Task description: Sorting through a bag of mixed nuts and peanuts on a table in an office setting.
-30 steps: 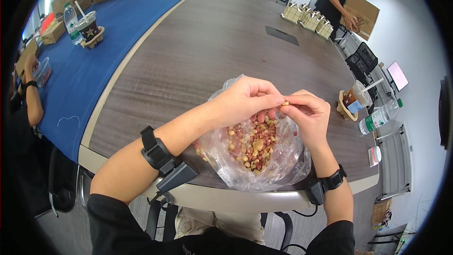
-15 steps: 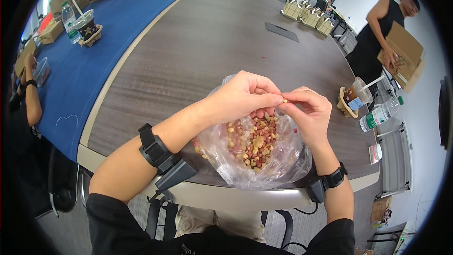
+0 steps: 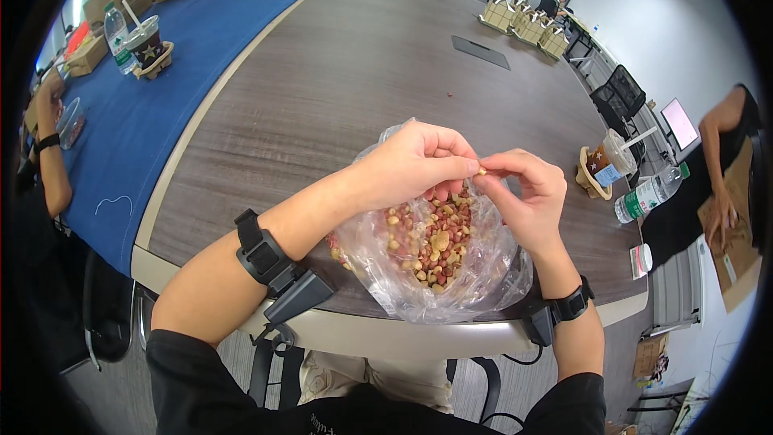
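A small pale yellow peanut (image 3: 482,171) is pinched between the fingertips of both my hands. My left hand (image 3: 431,159) closes on it with thumb and forefinger, the other fingers curled beneath. From the other side, my right hand (image 3: 527,193) grips it with thumb and forefinger. Below them an open clear plastic bag (image 3: 491,282) lies near the table's front edge. Inside are many peanuts (image 3: 451,229), some red-skinned and some pale, with a larger tan piece on top.
Right of the bag are an iced drink in a cardboard holder (image 3: 594,173), a water bottle (image 3: 648,195) and a small white-lidded jar (image 3: 641,261). A flat dark panel (image 3: 481,53) lies farther back. At far right stands a person with cardboard (image 3: 733,229); another sits at left beside a plastic tub (image 3: 71,123).
My hands stay almost in place, still pinching the peanut. The person with the cardboard has come nearer along the right side, uncovering a chair and a screen behind.
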`<state>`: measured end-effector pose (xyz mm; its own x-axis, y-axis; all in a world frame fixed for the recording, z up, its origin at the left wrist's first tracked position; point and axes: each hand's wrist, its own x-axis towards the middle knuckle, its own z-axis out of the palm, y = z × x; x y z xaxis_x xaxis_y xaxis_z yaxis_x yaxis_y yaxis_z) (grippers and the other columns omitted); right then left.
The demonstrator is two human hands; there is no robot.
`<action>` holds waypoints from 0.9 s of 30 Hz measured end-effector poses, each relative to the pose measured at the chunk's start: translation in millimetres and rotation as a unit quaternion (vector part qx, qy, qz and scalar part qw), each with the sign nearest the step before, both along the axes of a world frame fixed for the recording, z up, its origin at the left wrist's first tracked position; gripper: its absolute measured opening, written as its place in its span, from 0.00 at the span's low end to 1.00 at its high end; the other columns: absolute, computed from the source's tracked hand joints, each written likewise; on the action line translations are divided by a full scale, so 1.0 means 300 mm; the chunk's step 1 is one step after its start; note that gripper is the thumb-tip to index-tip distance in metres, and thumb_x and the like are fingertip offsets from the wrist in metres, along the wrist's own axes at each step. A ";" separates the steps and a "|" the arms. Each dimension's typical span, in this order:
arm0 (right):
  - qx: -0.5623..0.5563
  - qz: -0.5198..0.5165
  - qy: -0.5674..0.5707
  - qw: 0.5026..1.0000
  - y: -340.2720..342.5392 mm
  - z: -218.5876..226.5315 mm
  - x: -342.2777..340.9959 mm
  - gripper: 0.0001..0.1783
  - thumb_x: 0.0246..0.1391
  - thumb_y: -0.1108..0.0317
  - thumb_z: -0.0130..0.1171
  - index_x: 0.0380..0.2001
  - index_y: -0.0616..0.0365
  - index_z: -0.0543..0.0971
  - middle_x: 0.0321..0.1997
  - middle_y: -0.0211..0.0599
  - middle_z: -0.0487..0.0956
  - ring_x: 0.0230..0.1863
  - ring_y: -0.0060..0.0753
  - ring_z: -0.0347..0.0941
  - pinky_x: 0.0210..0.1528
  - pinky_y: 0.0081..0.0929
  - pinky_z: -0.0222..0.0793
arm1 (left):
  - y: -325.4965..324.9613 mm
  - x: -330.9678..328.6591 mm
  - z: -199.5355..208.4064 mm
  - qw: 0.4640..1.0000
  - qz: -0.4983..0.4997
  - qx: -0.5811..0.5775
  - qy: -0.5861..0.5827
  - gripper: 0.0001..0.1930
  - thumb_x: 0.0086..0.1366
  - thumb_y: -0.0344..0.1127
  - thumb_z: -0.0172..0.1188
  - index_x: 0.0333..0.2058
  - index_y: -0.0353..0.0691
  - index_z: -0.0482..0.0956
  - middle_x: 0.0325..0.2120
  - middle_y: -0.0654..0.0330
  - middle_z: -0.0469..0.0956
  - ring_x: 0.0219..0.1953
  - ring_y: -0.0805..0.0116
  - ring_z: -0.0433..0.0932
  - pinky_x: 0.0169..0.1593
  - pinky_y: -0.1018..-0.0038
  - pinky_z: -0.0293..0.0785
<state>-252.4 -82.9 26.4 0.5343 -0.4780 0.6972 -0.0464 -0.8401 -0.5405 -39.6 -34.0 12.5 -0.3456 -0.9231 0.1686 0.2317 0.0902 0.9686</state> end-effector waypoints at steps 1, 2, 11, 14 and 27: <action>-0.012 -0.009 0.002 1.000 -0.001 -0.001 0.000 0.11 0.47 0.79 0.74 0.36 0.63 0.85 0.31 0.36 0.85 0.30 0.24 0.81 0.35 0.19 0.75 | -0.001 0.000 -0.001 1.000 0.003 -0.002 0.000 0.08 0.72 0.35 0.62 0.40 0.36 0.82 0.28 0.65 0.81 0.29 0.82 0.76 0.32 0.83 0.71; -0.012 -0.009 0.002 1.000 0.000 0.000 0.001 0.11 0.47 0.79 0.74 0.36 0.63 0.85 0.31 0.36 0.85 0.30 0.24 0.81 0.35 0.19 0.75 | -0.002 0.000 -0.001 1.000 0.005 -0.004 -0.001 0.08 0.72 0.35 0.62 0.41 0.36 0.83 0.28 0.65 0.81 0.29 0.82 0.76 0.32 0.83 0.71; -0.099 -0.029 0.027 0.994 0.010 0.021 -0.001 0.09 0.48 0.78 0.74 0.34 0.62 0.85 0.29 0.37 0.85 0.27 0.27 0.81 0.30 0.21 0.73 | 0.013 0.006 0.026 0.999 0.013 -0.025 -0.047 0.10 0.72 0.37 0.63 0.42 0.34 0.85 0.29 0.62 0.83 0.30 0.81 0.78 0.33 0.83 0.72; -0.110 -0.034 0.029 0.993 0.010 0.017 0.003 0.08 0.49 0.77 0.74 0.34 0.62 0.85 0.28 0.37 0.85 0.27 0.27 0.81 0.30 0.21 0.73 | 0.015 0.010 0.027 0.998 0.016 -0.034 -0.050 0.11 0.72 0.38 0.63 0.41 0.35 0.85 0.29 0.62 0.83 0.30 0.81 0.78 0.34 0.83 0.72; -0.043 -0.046 0.008 0.998 0.013 0.011 0.000 0.08 0.49 0.77 0.74 0.33 0.62 0.85 0.28 0.35 0.85 0.28 0.25 0.81 0.33 0.20 0.74 | 0.009 0.002 0.012 0.998 0.024 -0.047 -0.044 0.11 0.73 0.38 0.61 0.41 0.35 0.84 0.29 0.63 0.83 0.31 0.81 0.78 0.34 0.84 0.72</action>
